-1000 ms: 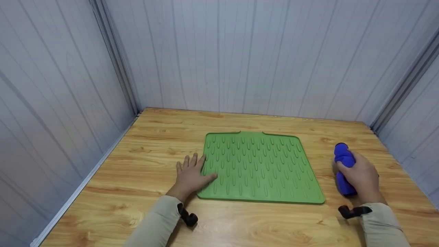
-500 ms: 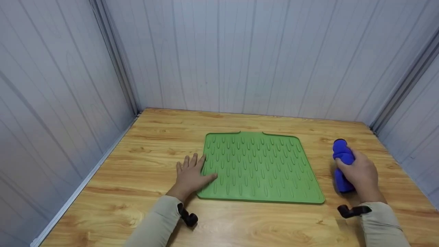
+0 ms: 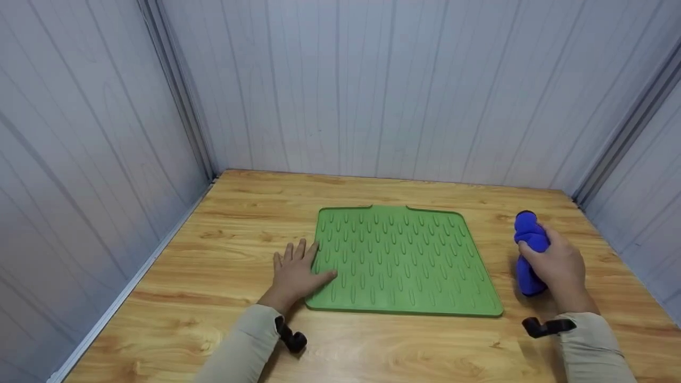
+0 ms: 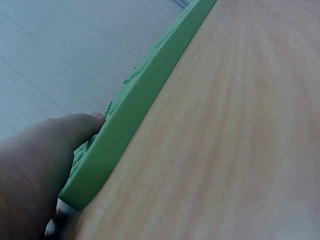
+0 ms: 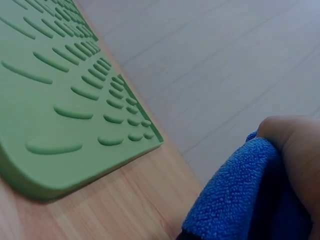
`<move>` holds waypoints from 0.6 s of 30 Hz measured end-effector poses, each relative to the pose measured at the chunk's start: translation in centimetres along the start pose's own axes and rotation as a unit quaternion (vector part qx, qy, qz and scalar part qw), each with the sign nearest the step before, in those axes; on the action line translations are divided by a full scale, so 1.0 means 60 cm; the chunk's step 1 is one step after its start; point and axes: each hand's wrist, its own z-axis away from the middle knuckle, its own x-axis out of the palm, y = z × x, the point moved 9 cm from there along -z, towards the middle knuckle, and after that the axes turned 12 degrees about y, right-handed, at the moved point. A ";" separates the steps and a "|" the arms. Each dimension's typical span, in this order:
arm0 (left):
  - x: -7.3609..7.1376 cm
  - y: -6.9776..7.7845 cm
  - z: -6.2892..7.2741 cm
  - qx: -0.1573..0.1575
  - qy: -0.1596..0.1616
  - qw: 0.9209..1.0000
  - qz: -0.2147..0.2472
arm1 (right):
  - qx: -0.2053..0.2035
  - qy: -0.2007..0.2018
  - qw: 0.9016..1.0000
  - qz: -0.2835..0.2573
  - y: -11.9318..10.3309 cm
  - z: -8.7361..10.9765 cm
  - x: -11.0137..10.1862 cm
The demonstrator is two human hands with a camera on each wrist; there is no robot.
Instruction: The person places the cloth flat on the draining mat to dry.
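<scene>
A green ridged drying mat [image 3: 396, 260] lies flat on the wooden table, its raised rim broken by a gap at the far side. My left hand [image 3: 295, 274] rests at the mat's left edge with fingers spread, the thumb lying over the rim. In the left wrist view that thumb [image 4: 75, 127] touches the top of the green edge [image 4: 125, 115]. Right of the mat, my right hand [image 3: 561, 268] grips a bunched blue cloth [image 3: 529, 242], held above the tabletop. Terry-like texture shows on the cloth [image 5: 230, 192] in the right wrist view.
The wood-grain table [image 3: 223, 234] is closed in by pale panel walls [image 3: 340, 85] at the back and both sides. Black wrist mounts [image 3: 548, 327] sit at the cuffs of both light sleeves [image 3: 237, 346].
My right hand has lifted the blue cloth slightly, and it has shifted a little up and left in the head view. The left hand and the mat have stayed in place.
</scene>
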 end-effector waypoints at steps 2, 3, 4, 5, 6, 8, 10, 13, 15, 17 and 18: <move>-0.001 0.000 0.000 -0.001 0.000 1.000 -0.001 | -0.001 0.001 1.000 -0.001 -0.003 0.001 -0.001; -0.001 0.001 0.000 -0.001 0.000 1.000 0.000 | -0.002 0.003 1.000 -0.002 -0.005 0.001 -0.002; -0.001 0.001 0.000 -0.002 0.000 1.000 0.000 | -0.002 0.003 1.000 -0.003 -0.007 0.001 -0.003; 0.000 0.001 0.000 -0.001 0.000 1.000 -0.001 | -0.002 0.003 1.000 -0.003 -0.009 0.001 -0.004; 0.001 0.001 0.000 -0.002 -0.001 1.000 -0.002 | -0.001 0.003 1.000 -0.005 -0.011 0.002 -0.005; 0.001 0.001 0.000 0.000 -0.001 1.000 -0.002 | -0.001 0.002 1.000 -0.007 -0.013 0.002 -0.006; 0.002 0.000 0.000 0.000 -0.001 1.000 -0.003 | 0.000 0.001 1.000 -0.011 -0.016 0.002 -0.007; 0.002 0.000 -0.001 0.001 0.001 1.000 -0.002 | -0.001 0.005 1.000 -0.017 -0.019 0.003 -0.007; 0.002 -0.001 -0.002 0.000 0.000 1.000 -0.003 | -0.001 0.008 1.000 -0.020 -0.021 0.003 -0.007; 0.002 -0.001 -0.002 0.001 0.001 1.000 -0.004 | -0.003 0.012 1.000 -0.021 -0.023 0.003 -0.007; 0.002 -0.001 -0.002 0.001 0.000 1.000 -0.006 | -0.003 0.014 1.000 -0.022 -0.024 0.003 -0.008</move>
